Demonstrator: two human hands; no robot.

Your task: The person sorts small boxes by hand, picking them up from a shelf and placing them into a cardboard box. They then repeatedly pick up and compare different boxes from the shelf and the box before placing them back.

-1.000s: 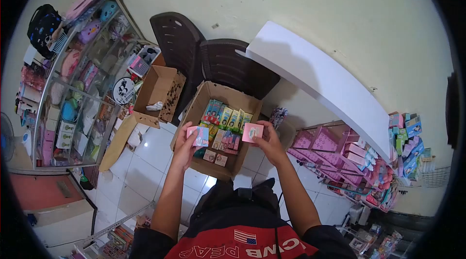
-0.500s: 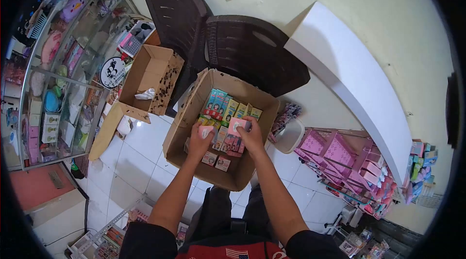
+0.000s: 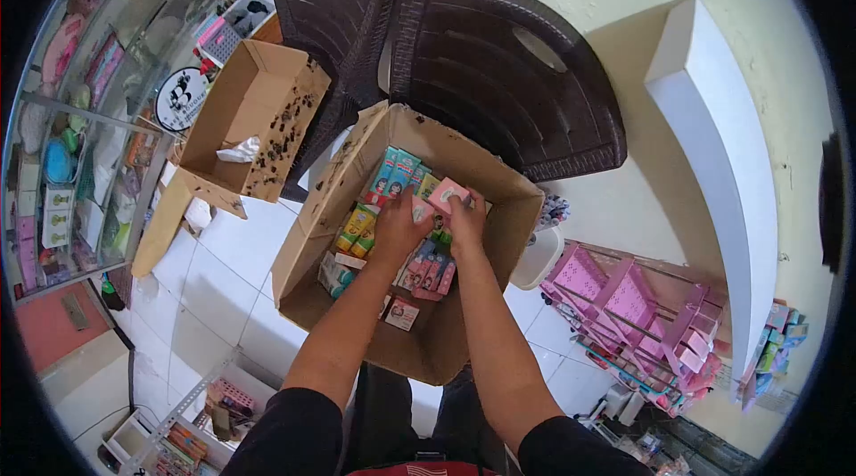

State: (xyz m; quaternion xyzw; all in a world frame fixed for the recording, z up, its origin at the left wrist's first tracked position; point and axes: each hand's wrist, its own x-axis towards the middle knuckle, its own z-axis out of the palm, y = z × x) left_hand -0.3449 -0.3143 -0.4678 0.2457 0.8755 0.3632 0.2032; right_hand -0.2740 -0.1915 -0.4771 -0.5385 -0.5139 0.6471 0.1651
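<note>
Both hands busy over the large carton (image 3: 504,226), roughly mid-carton, forearms reaching in from the near side. Left hand (image 3: 399,233) pinches the left pink box (image 3: 423,209) between thumb and fingers; the box lies ahead of the palm and inward, toward the right hand. Right hand (image 3: 467,219) pinches the right pink box (image 3: 448,196), thumb across its face, fingers behind on the outer side; that box sits ahead of the palm and inward, toward the left

Key relation: the two pink boxes are side by side between the hands, the right one a bit farther from the body, its face tilted up. Both look near-square, so no strong long axis. Hard to say if they touch, fingers cover the join

Below and around: teal boxes (image 3: 382,176) lie past the left hand, off to its left, long axis pointing away from the body and leaning right. Yellow boxes (image 3: 359,225) are beside the left hand, outer side, so that hand is nearer. Pink-and-blue boxes (image 3: 429,273) run in a slanted row between the forearms, closer to the right one. White-and-pink box (image 3: 402,314) is near the body-side wall, apart from both hands. Smaller carton (image 3: 234,97) is outside, on the left
</note>
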